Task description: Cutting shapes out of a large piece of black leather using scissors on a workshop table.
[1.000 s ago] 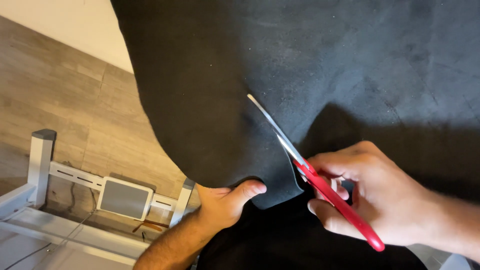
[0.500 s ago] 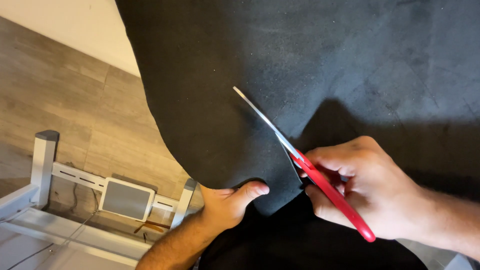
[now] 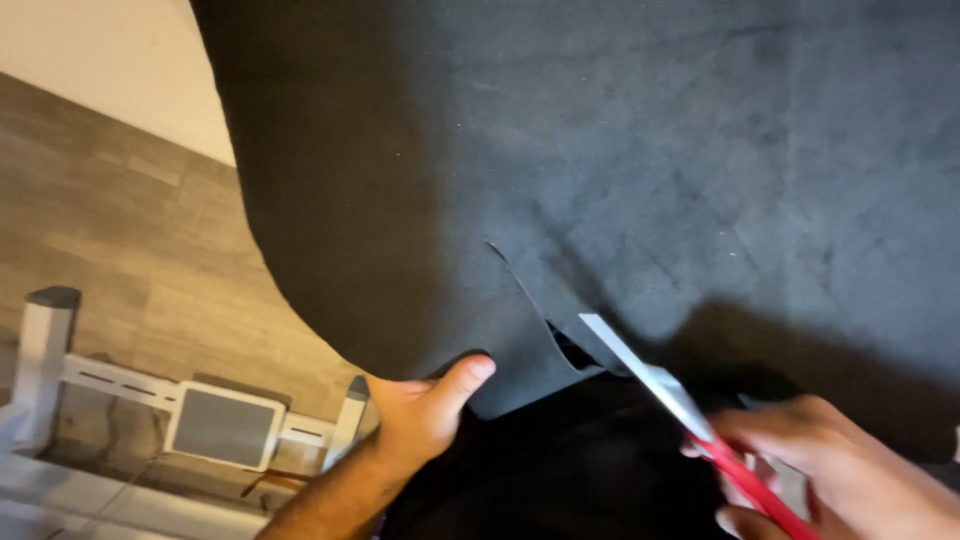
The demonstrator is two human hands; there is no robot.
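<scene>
A large sheet of black fabric [image 3: 620, 170] fills most of the view and hangs over an edge at the left. A slit runs through it from its near edge up to about the middle. My left hand [image 3: 425, 410] pinches the near edge of the fabric left of the slit, thumb on top. My right hand [image 3: 850, 480] at the lower right grips red-handled scissors [image 3: 690, 410]; their silver blades point up-left, with the tips at the lower end of the slit.
A wooden floor [image 3: 110, 230] shows at the left, with a pale wall strip [image 3: 100, 60] above it. A white metal frame [image 3: 60, 370] with a grey square plate [image 3: 215, 425] stands at the lower left.
The scissors have drawn back down and to the right out of the cloth, leaving an open slit where the blades were. My left hand keeps its grip on the edge.
</scene>
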